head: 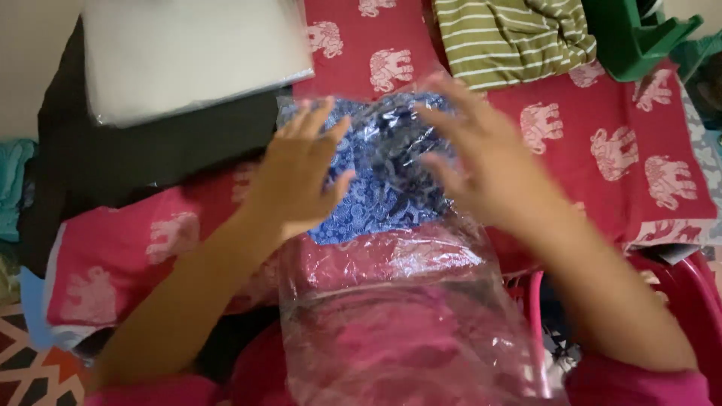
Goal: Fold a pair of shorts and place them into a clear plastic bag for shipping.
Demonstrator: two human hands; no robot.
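Left hand (301,177) and right hand (481,162) are hovering, fingers spread, over a blue patterned cloth (383,192) sitting inside a clear plastic bag (398,316); bag is lying on red elephant-print fabric (602,143); white packet (188,53) and striped green garment (511,34) are lying beyond.

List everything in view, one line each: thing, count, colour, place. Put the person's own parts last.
Folded patterned cloth: one, blue and white, centre, inside the clear bag.
Plastic bag: one, clear, centre to bottom edge.
Elephant-print cloth: several pieces, exact count unclear, red with white, spread across the middle.
Flat wrapped pack: one, white, top left.
Dark cloth: one, black, left, under the pack.
Striped garment: one, olive with white stripes, top right.
Plastic stool: one, green, top right corner.
Left hand: one, on the bag.
Right hand: one, blurred, on the bag.
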